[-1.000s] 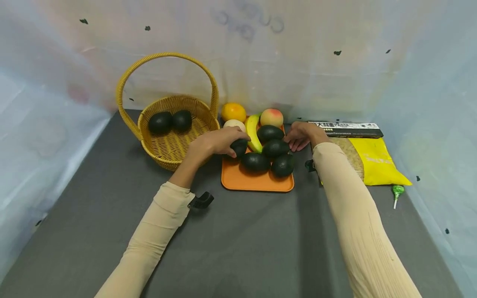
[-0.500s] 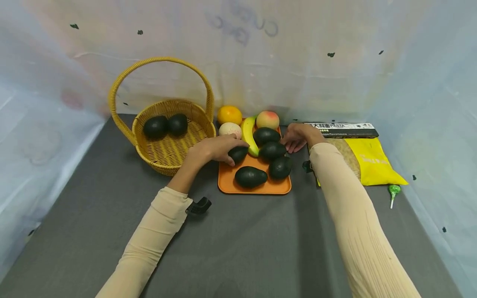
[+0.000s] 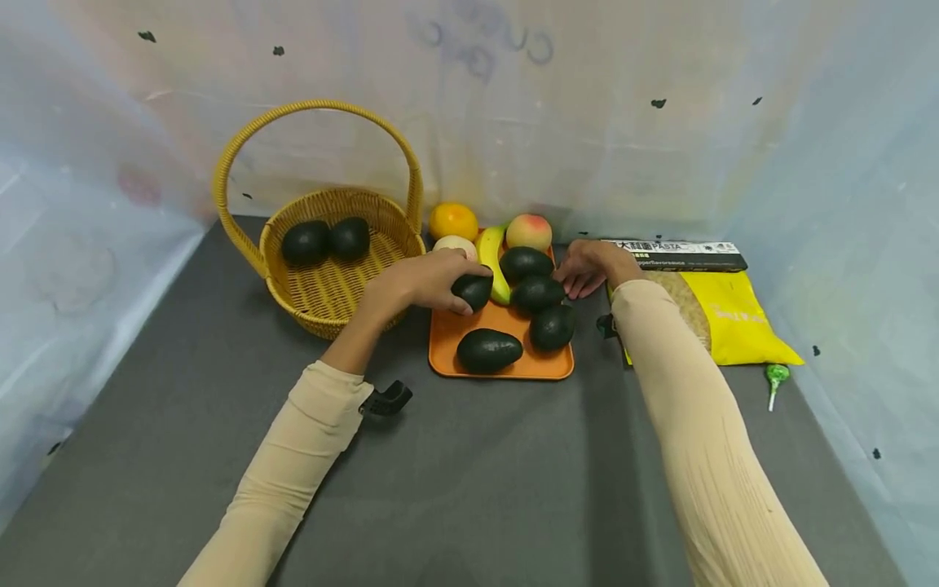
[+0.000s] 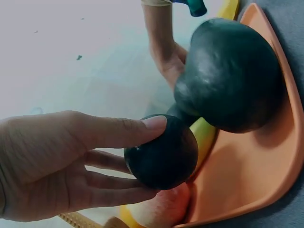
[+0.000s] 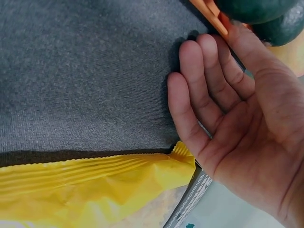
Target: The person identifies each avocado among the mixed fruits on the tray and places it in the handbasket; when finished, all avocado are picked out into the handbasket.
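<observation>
My left hand (image 3: pixel 427 284) grips a dark green avocado (image 4: pixel 164 154) between thumb and fingers, over the left side of the orange tray (image 3: pixel 447 359). Near the tray's front lies another avocado (image 3: pixel 489 350), with several more, including one avocado (image 3: pixel 553 328), along the right side. A banana (image 3: pixel 493 259), a peach (image 3: pixel 530 233) and a pale round fruit (image 3: pixel 456 244) are at the back. My right hand (image 3: pixel 588 267) rests at the tray's right edge, thumb tip at the rim and the other fingers loosely extended beside it. An orange (image 3: pixel 452 222) sits behind the pale fruit.
Left of the tray stands a yellow wicker basket (image 3: pixel 323 302) with a tall handle and two avocados inside. On the right are a black pasta box (image 3: pixel 689 257), a yellow pasta bag (image 3: pixel 737 318) and a green lollipop (image 3: pixel 776 373). Pale sheeting encloses the back and sides.
My left hand has kept its grip on the avocado, which now sits slightly higher and farther right. The front avocado has shifted toward the tray's front edge. My right hand has stayed at the rim.
</observation>
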